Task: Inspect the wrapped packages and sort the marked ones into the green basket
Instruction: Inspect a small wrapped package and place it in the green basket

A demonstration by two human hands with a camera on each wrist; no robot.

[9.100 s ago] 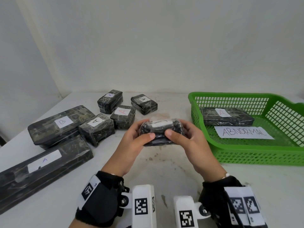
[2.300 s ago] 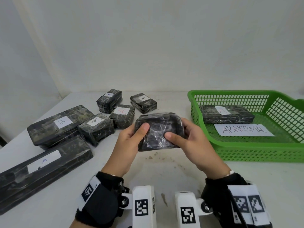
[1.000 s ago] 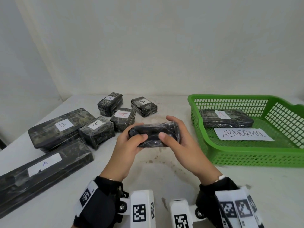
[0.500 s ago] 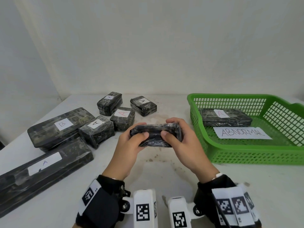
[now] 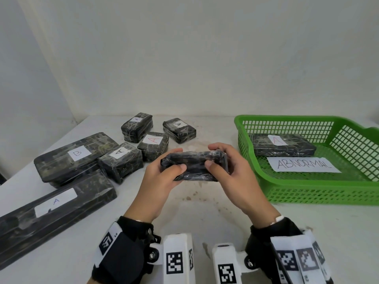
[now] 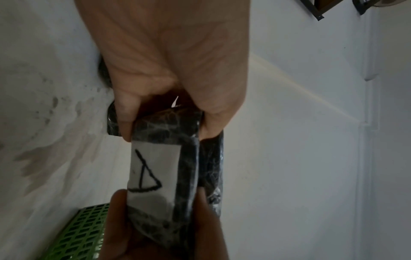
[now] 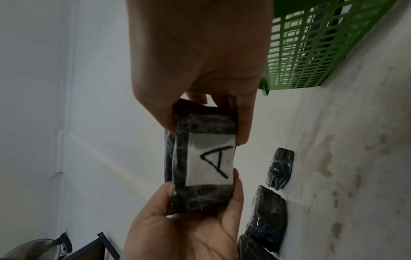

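Above the middle of the worktop (image 5: 190, 220), held clear of the surface: one small black wrapped package (image 5: 194, 166), gripped at its two ends. Left hand (image 5: 158, 187) curled round the left end, thumb on the near face, fingers behind; right hand (image 5: 231, 181) curled round the right end in the same way. Each grip narrow and closed on the package. Tilted so a narrow edge faces the head camera. White label (image 7: 211, 160) with a black hand-drawn "A" on the far face (legible only from the wrist views).

To the right on the worktop, just beside the right hand: green basket (image 5: 320, 192), holding one wrapped package with a red "A" (image 5: 282, 147) and, nearer, a paper sign reading "ABNORMAL" (image 5: 303, 165).

To the left, resting on the worktop: long package labelled "A" (image 5: 51, 210) nearest, flat package labelled "B" (image 5: 73, 156) behind it. Further back, four small packages (image 5: 152, 138) close together, each labelled "A", one of those letters red. Pale wall behind.
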